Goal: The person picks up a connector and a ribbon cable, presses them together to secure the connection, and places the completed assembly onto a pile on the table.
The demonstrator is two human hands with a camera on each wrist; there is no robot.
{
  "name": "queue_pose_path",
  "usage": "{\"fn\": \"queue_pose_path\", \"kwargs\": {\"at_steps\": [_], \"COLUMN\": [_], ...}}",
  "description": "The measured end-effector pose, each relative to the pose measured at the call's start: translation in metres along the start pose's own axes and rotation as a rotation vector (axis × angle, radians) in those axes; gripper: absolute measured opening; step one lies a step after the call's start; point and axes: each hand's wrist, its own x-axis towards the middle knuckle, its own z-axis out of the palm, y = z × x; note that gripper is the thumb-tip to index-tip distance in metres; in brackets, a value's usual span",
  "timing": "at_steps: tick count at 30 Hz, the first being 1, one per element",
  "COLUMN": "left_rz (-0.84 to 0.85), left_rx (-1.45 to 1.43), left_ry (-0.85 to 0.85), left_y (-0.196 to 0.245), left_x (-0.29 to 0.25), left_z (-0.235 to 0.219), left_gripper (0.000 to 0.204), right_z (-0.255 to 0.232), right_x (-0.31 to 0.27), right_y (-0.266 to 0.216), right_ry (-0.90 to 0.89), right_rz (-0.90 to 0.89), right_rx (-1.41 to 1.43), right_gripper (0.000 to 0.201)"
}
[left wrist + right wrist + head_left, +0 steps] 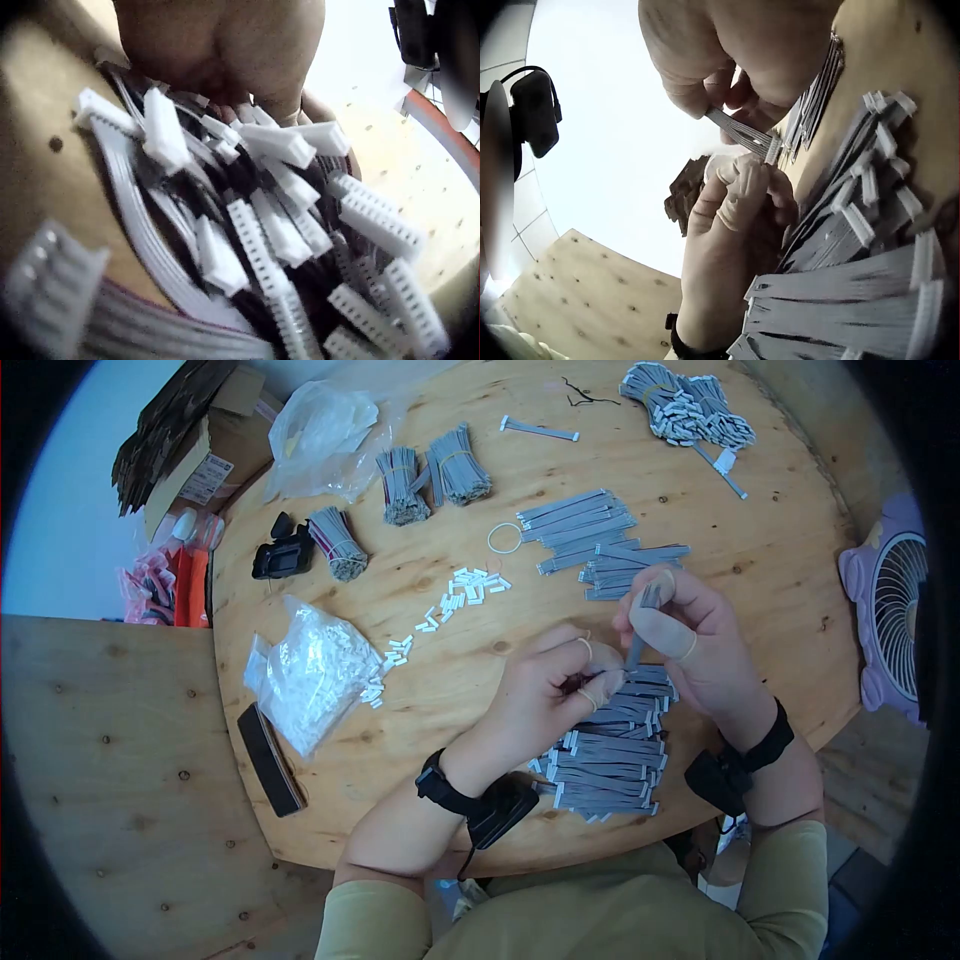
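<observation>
My right hand (668, 622) grips a grey ribbon cable (642, 622) upright above a heap of finished cables. My left hand (585, 672) pinches the cable's lower end, where a small white connector (772, 150) sits; in the right wrist view its fingertips (754, 174) close on that end. The heap of grey cables with white connectors (612, 755) lies under both hands near the table's front edge. The left wrist view shows the same heap (270, 225) close up, beneath the hand.
Round plywood table (420, 660). Loose white connectors (455, 600) and a clear bag of them (310, 675) lie left of the hands. Flat cable stacks (590, 540) and bundled cables (430, 480) sit farther back, another bundle (685, 405) at the far right. A fan (900, 610) stands right.
</observation>
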Motion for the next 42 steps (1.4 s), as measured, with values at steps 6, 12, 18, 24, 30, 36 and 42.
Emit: {"fn": "queue_pose_path", "kwargs": {"at_steps": [6,12,18,24,30,36,42], "left_rz": [-0.054,-0.277,-0.315,-0.336,-0.312,-0.310,-0.294], "left_rx": [-0.164,-0.516,-0.633,-0.658,-0.682,-0.689,-0.689], "left_ry": [0.168,0.172,0.137,0.101,0.100,0.081,0.068], "left_y": [-0.009,-0.004,-0.011,-0.007,-0.008,-0.008,-0.009], "left_x": [0.001,0.001,0.001,0.000,0.000,0.000,0.000], "left_z": [-0.002,-0.005,-0.006,-0.006,-0.006,-0.007,-0.008], "left_gripper": [0.009,0.016,0.015,0.014,0.015,0.016,0.018], "right_z": [-0.006,-0.003,-0.003,-0.002,0.000,-0.004,0.001], "right_x": [0.000,-0.003,-0.006,-0.006,-0.005,-0.005,-0.004], "right_y": [-0.015,-0.012,-0.006,-0.002,-0.004,-0.002,-0.004], "right_ry": [-0.095,-0.126,-0.161,-0.168,-0.137,-0.154,-0.146], "right_rz": [0.180,0.215,0.225,0.164,0.282,0.289,0.305], "right_rx": [-0.185,-0.303,-0.310,-0.392,-0.307,-0.291,-0.271], "right_gripper": [0.004,0.004,0.005,0.005,0.006,0.006,0.006]}}
